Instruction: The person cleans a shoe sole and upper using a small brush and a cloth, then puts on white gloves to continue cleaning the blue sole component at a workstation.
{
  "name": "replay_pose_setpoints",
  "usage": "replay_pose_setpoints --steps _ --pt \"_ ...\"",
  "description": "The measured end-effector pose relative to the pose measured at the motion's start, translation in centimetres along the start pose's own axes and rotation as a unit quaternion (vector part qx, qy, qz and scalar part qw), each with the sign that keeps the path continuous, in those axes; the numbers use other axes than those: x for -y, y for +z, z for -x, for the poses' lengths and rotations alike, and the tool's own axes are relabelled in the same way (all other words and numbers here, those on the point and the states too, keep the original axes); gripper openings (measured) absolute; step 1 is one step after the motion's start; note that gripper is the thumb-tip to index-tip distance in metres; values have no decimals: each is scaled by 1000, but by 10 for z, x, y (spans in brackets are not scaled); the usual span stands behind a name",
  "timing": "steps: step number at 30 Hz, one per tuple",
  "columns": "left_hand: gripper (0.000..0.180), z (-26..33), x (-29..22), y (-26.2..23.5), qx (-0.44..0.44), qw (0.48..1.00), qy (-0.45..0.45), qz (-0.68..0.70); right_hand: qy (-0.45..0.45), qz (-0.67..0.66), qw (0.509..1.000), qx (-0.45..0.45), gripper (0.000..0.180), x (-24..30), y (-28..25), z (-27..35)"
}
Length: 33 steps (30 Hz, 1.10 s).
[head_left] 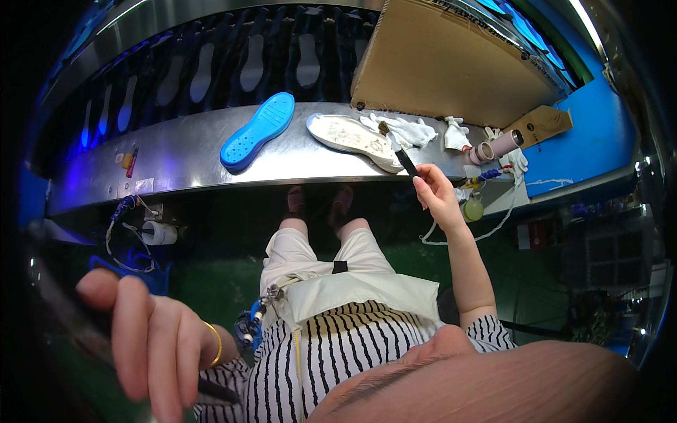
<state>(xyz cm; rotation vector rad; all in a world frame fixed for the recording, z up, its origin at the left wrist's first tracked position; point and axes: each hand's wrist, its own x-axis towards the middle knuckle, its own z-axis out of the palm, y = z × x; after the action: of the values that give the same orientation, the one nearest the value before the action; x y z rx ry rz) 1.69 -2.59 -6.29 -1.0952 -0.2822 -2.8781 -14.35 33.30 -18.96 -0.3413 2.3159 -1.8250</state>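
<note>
My right hand (438,195) grips the black handle of a small brush (403,156). Its dark bristle end lies over or against the right part of a white shoe sole (352,137), whose cream inside is marked with dark specks; contact is hard to tell. To the left on the metal bench (190,137) lies a blue shoe sole (259,131) with round dimples at its near end. Close up at the lower left, my left hand (159,345) has its fingers bent and pressed together. A dark, blurred long thing shows partly behind it.
Grey sole shapes (252,62) stand in a dark conveyor along the back. A large cardboard box (458,63) rises behind the white gloves (403,129). A pink flask (504,144) lies at the right. Below the bench's front edge hang a looped cable (109,240) and a white roll (161,233).
</note>
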Motion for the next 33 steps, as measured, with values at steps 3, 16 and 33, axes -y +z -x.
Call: replay_pose_setpoints --steps 3,16,33 --pt "69 18 -11 -15 -150 988 -16 -26 3 10 1000 -6 21 -8 -4 -2" --pt "79 113 -57 -28 -469 882 -42 -29 -2 49 998 38 23 -27 -2 -18" --pt "70 255 -100 -28 -613 736 -280 -58 -1 92 993 80 26 -29 19 -52"
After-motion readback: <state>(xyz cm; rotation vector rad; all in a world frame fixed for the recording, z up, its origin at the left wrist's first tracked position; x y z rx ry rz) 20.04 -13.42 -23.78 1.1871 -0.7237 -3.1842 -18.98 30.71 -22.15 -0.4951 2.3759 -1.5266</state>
